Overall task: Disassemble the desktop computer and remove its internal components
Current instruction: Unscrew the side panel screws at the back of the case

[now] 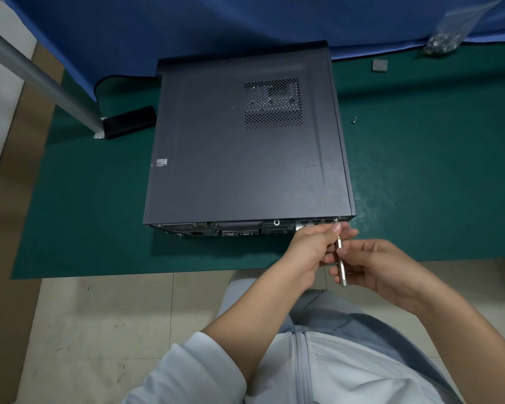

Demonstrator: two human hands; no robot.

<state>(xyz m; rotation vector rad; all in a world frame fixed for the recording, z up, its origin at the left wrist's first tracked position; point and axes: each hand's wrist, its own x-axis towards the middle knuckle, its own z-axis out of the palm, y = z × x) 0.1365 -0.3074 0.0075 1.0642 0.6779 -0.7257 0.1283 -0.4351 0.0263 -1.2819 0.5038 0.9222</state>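
Note:
A dark grey desktop computer case point(233, 147) lies on its side on the green mat point(420, 170), its rear port panel facing me and a perforated vent in the side panel on top. A slim silver screwdriver point(340, 265) points at the rear panel's right corner. My left hand point(312, 246) pinches the screwdriver's upper shaft close to the case. My right hand point(373, 268) curls its fingers round the lower handle. The tip is hidden behind my left fingers.
A loose screw point(354, 120) lies on the mat right of the case. A small grey square block point(379, 65) and a clear bag of screws point(443, 43) sit far right. A black box point(129, 121) rests left of the case by a metal leg point(38, 74). Blue cloth point(187, 27) covers the back.

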